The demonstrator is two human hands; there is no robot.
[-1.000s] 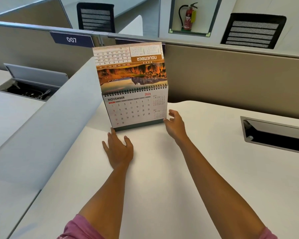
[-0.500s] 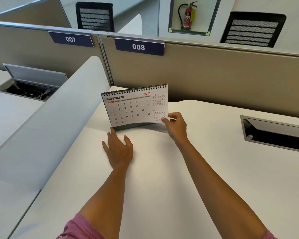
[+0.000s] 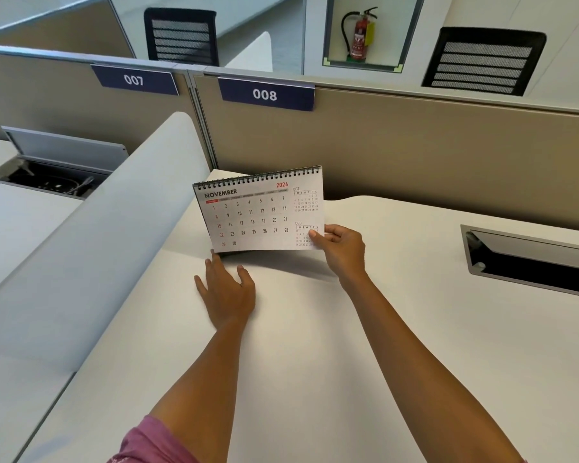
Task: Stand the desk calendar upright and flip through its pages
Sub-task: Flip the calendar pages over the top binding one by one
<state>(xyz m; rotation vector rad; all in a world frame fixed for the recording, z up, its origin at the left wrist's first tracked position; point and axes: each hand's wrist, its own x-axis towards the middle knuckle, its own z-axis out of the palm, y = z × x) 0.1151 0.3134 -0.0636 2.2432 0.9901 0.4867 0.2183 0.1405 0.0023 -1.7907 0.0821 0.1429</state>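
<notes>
Since a moment ago the right hand (image 3: 343,250) has pinched and lifted the November page's (image 3: 261,213) near right corner; swing it over the spiral (image 3: 258,178) while the open left hand (image 3: 226,289) steadies the calendar's base.

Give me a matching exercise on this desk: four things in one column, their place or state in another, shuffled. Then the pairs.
Things:
1. right hand
2. left hand
3. fire extinguisher
4. desk calendar

States:
A. standing on the desk, showing November
B. flat on the desk by the calendar's lower left corner
C. in a wall recess
D. pinching the page's lower right corner

Pairs: 1-D, 2-B, 3-C, 4-A
</notes>
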